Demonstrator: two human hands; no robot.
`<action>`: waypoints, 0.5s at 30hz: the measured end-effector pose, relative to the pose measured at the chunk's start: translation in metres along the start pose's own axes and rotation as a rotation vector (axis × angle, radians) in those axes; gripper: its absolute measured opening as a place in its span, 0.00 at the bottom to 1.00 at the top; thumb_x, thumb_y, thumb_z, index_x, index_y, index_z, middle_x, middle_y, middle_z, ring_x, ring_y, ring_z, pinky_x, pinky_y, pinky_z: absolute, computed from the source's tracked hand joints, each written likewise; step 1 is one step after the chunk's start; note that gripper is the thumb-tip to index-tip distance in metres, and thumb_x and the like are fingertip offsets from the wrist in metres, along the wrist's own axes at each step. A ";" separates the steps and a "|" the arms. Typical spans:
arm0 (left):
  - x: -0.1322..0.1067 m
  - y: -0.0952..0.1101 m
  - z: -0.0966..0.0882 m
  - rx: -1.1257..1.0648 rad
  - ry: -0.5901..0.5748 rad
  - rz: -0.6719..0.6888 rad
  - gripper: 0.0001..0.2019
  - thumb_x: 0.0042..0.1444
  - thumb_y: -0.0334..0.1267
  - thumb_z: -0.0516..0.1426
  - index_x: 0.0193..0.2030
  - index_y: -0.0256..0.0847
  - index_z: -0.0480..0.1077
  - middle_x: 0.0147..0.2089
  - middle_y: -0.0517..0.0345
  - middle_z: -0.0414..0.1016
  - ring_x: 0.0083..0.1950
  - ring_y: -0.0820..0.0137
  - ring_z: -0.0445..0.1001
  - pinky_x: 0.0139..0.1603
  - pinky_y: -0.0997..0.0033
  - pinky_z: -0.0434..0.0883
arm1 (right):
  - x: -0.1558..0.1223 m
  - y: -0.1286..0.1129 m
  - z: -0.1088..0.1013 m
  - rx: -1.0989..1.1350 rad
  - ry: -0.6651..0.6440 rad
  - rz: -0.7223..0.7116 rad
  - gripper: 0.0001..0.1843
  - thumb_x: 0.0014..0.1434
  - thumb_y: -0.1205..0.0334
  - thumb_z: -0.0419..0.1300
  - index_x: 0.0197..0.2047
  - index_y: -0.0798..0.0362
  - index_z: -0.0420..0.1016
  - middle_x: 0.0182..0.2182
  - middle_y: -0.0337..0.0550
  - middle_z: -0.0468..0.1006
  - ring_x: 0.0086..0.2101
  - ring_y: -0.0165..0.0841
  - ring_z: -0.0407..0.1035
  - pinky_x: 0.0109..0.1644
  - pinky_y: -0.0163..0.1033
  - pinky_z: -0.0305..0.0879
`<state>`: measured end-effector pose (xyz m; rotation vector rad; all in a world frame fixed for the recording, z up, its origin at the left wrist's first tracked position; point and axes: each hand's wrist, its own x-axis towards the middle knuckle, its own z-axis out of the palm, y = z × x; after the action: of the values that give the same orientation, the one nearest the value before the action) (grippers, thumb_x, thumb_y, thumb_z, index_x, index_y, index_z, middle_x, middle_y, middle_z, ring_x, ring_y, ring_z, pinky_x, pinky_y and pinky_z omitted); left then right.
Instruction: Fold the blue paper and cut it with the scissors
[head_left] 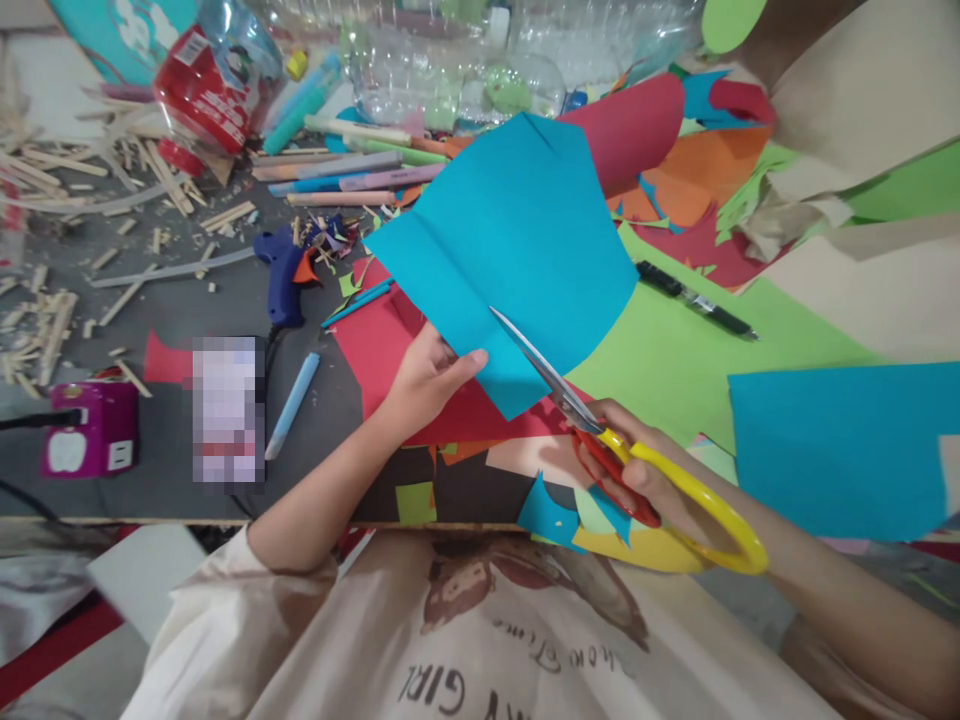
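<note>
R hand (649, 475) grips scissors (600, 430), fingers thru yellow/red loops; blades part-open, pointing up-left into blue sheet (517, 250). L hand (427, 380) pinches sheet's lower edge, just left of blades. Sheet held above surface (150, 470).

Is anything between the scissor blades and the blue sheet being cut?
No. The scissors in the right hand already bite into the blue sheet, which the left hand holds by its lower edge.

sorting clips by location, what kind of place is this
Likely a craft table at home or in a classroom: coloured paper sheets cover it, a glue gun and wooden sticks lie about, and the right hand cuts blue paper with scissors.
</note>
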<state>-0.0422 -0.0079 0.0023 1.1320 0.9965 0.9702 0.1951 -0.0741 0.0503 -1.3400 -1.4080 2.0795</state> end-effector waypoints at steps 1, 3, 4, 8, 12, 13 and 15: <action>0.000 0.000 0.000 0.001 0.000 -0.001 0.28 0.47 0.55 0.63 0.52 0.43 0.66 0.47 0.52 0.78 0.47 0.62 0.78 0.46 0.63 0.76 | 0.000 0.000 0.001 0.032 0.016 0.021 0.35 0.50 0.28 0.54 0.48 0.48 0.60 0.20 0.30 0.60 0.16 0.23 0.50 0.17 0.33 0.48; 0.001 -0.001 -0.001 0.004 0.002 0.000 0.29 0.47 0.55 0.64 0.52 0.43 0.65 0.47 0.52 0.78 0.47 0.62 0.78 0.45 0.64 0.76 | 0.001 -0.001 0.004 0.091 0.045 0.070 0.36 0.47 0.29 0.57 0.48 0.48 0.61 0.20 0.29 0.60 0.16 0.22 0.50 0.17 0.32 0.47; 0.001 -0.001 -0.001 0.003 0.000 -0.002 0.29 0.47 0.55 0.64 0.52 0.43 0.65 0.47 0.52 0.78 0.47 0.62 0.78 0.45 0.64 0.76 | 0.001 -0.002 0.005 0.107 0.054 0.092 0.36 0.47 0.29 0.58 0.47 0.48 0.61 0.20 0.29 0.60 0.16 0.21 0.50 0.17 0.32 0.47; 0.001 0.000 -0.002 -0.024 -0.008 -0.024 0.28 0.48 0.54 0.64 0.52 0.43 0.63 0.48 0.51 0.77 0.51 0.60 0.76 0.46 0.63 0.76 | 0.001 -0.006 0.010 0.136 0.096 0.136 0.37 0.46 0.29 0.59 0.48 0.48 0.61 0.20 0.28 0.60 0.15 0.21 0.49 0.16 0.31 0.47; 0.000 -0.001 -0.002 -0.063 0.038 -0.011 0.27 0.46 0.52 0.65 0.50 0.44 0.65 0.50 0.52 0.76 0.53 0.59 0.75 0.48 0.62 0.75 | 0.000 -0.011 0.008 0.113 0.090 0.167 0.37 0.45 0.28 0.58 0.47 0.47 0.61 0.20 0.28 0.59 0.15 0.21 0.48 0.17 0.32 0.46; 0.001 -0.002 -0.003 -0.072 0.063 -0.004 0.26 0.47 0.53 0.65 0.49 0.44 0.66 0.51 0.53 0.76 0.54 0.59 0.74 0.50 0.62 0.75 | 0.000 -0.011 0.007 0.085 0.088 0.175 0.38 0.44 0.28 0.58 0.48 0.47 0.61 0.20 0.29 0.60 0.15 0.21 0.49 0.17 0.32 0.46; 0.001 -0.004 -0.004 -0.076 0.116 0.003 0.23 0.49 0.53 0.63 0.48 0.44 0.67 0.52 0.53 0.76 0.55 0.59 0.73 0.53 0.61 0.73 | -0.002 -0.012 0.005 0.016 0.091 0.171 0.38 0.43 0.26 0.57 0.48 0.46 0.62 0.21 0.31 0.61 0.16 0.22 0.50 0.18 0.34 0.45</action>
<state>-0.0452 -0.0065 -0.0026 1.0237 1.0416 1.0773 0.1894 -0.0728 0.0618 -1.5772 -1.2773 2.0999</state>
